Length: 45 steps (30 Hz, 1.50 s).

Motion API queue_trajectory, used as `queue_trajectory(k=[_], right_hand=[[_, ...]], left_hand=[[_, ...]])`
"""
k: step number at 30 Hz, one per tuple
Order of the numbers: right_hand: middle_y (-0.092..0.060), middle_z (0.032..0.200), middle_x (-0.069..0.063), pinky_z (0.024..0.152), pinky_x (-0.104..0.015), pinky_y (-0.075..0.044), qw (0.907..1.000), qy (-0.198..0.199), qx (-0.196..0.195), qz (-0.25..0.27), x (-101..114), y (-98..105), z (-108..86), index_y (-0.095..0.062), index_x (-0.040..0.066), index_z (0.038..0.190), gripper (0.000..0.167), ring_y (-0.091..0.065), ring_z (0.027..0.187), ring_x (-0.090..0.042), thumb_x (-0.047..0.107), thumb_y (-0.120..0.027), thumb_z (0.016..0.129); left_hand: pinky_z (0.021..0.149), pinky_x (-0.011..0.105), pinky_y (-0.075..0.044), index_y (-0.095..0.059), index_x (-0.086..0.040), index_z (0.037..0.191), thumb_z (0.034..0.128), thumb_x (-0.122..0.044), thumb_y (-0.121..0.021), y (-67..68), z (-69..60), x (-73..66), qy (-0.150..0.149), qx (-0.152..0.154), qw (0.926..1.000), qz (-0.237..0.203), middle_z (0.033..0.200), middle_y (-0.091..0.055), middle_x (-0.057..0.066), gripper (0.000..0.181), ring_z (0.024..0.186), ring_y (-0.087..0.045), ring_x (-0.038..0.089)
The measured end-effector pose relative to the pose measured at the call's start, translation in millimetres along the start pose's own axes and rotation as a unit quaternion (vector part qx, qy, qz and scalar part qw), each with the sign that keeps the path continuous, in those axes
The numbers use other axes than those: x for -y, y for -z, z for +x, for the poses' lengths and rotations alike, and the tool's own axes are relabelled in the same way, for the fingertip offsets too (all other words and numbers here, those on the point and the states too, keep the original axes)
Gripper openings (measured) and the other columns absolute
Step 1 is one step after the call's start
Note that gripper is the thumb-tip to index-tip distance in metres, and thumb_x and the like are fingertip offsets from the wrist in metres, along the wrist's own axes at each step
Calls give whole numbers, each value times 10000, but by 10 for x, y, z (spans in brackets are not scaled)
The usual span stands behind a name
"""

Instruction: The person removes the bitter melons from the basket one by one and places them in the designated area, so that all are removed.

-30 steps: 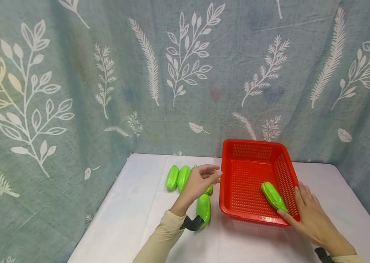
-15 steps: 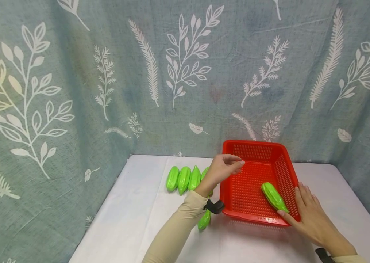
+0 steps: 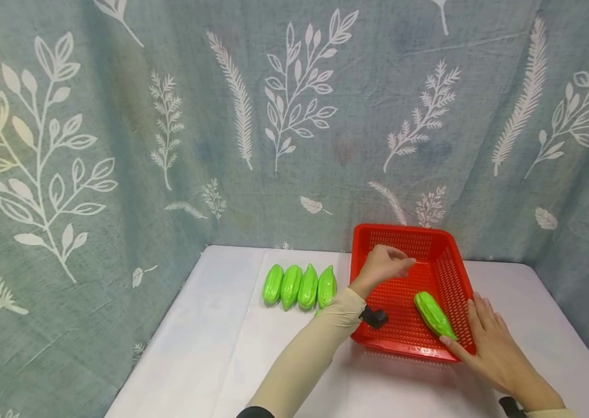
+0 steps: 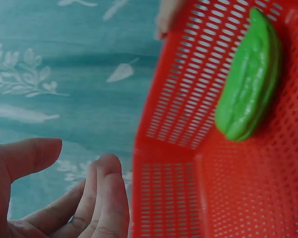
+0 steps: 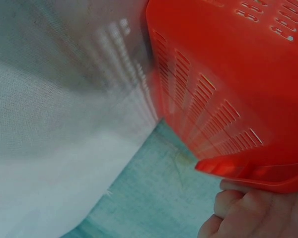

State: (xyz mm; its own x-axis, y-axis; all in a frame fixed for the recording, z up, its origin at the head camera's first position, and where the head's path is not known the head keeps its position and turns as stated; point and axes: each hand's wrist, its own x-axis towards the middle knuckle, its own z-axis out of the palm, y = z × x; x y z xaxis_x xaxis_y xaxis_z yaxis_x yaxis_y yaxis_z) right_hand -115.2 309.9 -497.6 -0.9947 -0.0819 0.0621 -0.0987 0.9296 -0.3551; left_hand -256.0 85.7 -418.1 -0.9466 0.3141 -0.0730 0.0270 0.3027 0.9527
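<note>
A red perforated plastic basket (image 3: 396, 342) stands on the table, with one bright green ridged gourd (image 3: 434, 314) lying in its right front part. Over the basket's inside hovers my left hand (image 3: 385, 266), fingers loosely bent and nothing between them; the left wrist view shows the gap between thumb and fingers (image 4: 114, 198). My right hand (image 3: 500, 351) rests against the basket's right front corner, fingers straight along the outside and thumb over the front rim near the gourd. In the right wrist view its fingers touch below the rim (image 5: 283, 184).
Left of the basket, several more green gourds (image 3: 291, 287) lie side by side on the white tablecloth (image 3: 195, 348). Another pokes out from under my left sleeve (image 3: 315, 354), mostly hidden. A blue-green leaf-patterned curtain (image 3: 252, 116) hangs behind and at the sides.
My left hand has moved right, from above the gourds on the table to over the basket, holding nothing. The right hand and the gourd in the basket have stayed put.
</note>
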Motion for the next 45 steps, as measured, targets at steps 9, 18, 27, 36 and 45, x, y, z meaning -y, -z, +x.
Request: queue_trajectory(k=[9, 18, 27, 36, 45], right_hand=[[-39, 1669, -384, 1172, -788, -148, 10000, -85, -1, 20, -8, -16, 2, -41, -108, 1607, 1156, -74, 1531, -589, 685, -561, 947], [-56, 1664, -385, 1170, -794, -144, 9998, -187, 57, 5, 8, 0, 8, -53, -113, 1605, 1177, -75, 1529, -582, 702, -569, 930], [-85, 1664, -380, 1171, -783, -174, 9999, -128, 6, 37, -1, -8, 11, -78, -113, 1605, 1157, -95, 1530, -580, 698, -563, 937], [-79, 1665, -380, 1167, -793, -172, 9998, -182, 11, 15, 2, -5, 14, -75, -113, 1605, 1171, -97, 1527, -585, 704, -571, 927], [-109, 1662, -381, 1161, -784, -196, 9999, -112, -55, -53, 5, -11, 12, -112, -121, 1599, 1134, -117, 1528, -578, 672, -581, 938]], left_hand=[[839, 376, -612, -761, -6, 1100, 905, -294, -810, -197, 131, 125, 461, -202, 9926, 1106, 790, -787, 93, 351, 869, -783, 266], [520, 254, -375, -741, 21, 717, 890, -338, -819, -355, 273, 300, 784, -99, 9826, 1679, 645, -717, 140, 406, 502, -488, 132], [639, 355, -539, -622, -68, 762, 873, -383, -832, -484, 234, 343, 1060, 157, 9738, 2007, 727, -669, 118, 395, 689, -639, 268], [727, 380, -594, -606, -63, 815, 845, -348, -853, -577, 168, 321, 1076, 263, 9778, 1777, 720, -588, 71, 378, 676, -621, 253], [691, 374, -623, -597, -71, 751, 827, -290, -878, -671, 63, 316, 995, 322, 9771, 1855, 793, -720, 155, 364, 770, -747, 327]])
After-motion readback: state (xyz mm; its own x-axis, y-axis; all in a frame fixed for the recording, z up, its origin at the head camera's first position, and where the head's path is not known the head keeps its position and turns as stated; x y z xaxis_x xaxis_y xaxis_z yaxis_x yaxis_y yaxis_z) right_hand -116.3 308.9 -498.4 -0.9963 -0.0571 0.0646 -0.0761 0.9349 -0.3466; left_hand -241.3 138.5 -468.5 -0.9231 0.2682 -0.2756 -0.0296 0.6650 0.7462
